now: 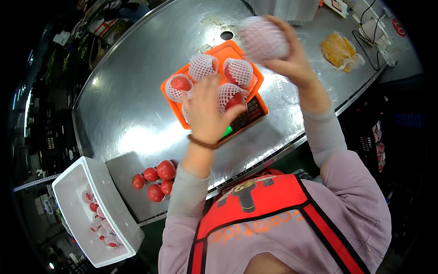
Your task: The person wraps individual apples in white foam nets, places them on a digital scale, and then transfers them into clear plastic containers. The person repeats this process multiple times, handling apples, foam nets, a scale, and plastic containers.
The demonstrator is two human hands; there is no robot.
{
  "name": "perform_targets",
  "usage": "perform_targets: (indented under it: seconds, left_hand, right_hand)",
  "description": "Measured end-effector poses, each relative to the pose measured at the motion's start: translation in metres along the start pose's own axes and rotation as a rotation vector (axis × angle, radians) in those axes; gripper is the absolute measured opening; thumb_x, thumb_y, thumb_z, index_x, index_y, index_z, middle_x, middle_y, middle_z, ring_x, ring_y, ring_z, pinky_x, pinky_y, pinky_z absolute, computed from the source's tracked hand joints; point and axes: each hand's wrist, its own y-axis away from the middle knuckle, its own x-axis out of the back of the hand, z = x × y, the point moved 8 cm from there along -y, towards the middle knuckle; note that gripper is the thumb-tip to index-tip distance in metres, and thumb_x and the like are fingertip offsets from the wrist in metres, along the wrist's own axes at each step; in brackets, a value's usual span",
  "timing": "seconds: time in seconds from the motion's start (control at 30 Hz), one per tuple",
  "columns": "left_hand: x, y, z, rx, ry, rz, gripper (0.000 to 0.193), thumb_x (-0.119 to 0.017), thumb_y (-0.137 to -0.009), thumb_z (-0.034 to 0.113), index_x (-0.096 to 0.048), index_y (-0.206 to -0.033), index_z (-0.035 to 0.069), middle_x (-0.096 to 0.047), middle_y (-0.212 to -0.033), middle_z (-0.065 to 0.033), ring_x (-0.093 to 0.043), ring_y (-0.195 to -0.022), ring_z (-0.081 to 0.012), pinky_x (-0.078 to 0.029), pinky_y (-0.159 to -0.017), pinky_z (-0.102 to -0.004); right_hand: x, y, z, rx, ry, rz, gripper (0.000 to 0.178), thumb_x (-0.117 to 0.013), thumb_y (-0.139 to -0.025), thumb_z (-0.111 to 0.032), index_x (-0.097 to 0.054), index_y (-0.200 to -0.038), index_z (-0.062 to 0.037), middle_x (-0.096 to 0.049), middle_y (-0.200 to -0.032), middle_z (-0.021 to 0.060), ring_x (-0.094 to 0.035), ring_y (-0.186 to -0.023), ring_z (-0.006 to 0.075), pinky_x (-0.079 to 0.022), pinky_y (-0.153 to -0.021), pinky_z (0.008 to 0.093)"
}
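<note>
My right hand (296,59), slightly blurred, is raised over the table's far right and grips a round tomato-like fruit in a white foam net (263,40); pink shows through the mesh. Below and to the left of it, an orange tray (232,51) sits on a scale (248,118) with dark keys and a green display. Several red tomatoes in foam nets lie in this tray, such as a netted tomato (180,84) at its left. Palm down, my left hand (207,109) lies over the tray's middle, fingers stretched and thumb apart. It partly hides the tomatoes beneath.
Loose bare tomatoes (156,192) lie at the steel table's (127,105) near left. Beside them stands a white foam box (123,214) with several netted tomatoes inside. A bag of yellow stuff (340,51), cables and a clear container stack (287,11) occupy the far right.
</note>
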Motion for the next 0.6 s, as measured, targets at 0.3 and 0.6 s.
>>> perform_targets:
  seconds: [0.3, 0.6]
  left_hand:
    - [0.165, 0.092, -0.135, 0.48, 0.457, 0.669, 0.03, -0.05, -0.096, 0.009, -0.05, -0.124, -0.002, -0.058, -0.121, -0.0141, -0.055, -0.113, -0.0189, -0.041, -0.098, -0.0299]
    - [0.131, 0.157, -0.166, 0.676, 0.512, 0.591, 0.026, -0.055, -0.094, 0.007, -0.054, -0.118, -0.003, -0.06, -0.117, -0.0133, -0.056, -0.11, -0.0187, -0.044, -0.096, -0.0298]
  right_hand:
    - [0.006, 0.167, 0.036, -0.548, 0.004, -0.199, 0.086, -0.08, -0.063, -0.015, -0.04, -0.139, -0.0083, -0.054, -0.126, 0.0108, -0.053, -0.117, 0.0243, -0.042, -0.1, 0.0378]
    - [-0.184, 0.244, 0.086, -0.325, 0.232, -0.7, 0.067, -0.075, -0.065, -0.022, -0.051, -0.127, -0.01, -0.06, -0.11, 0.0179, -0.057, -0.101, 0.0373, -0.048, -0.086, 0.0419]
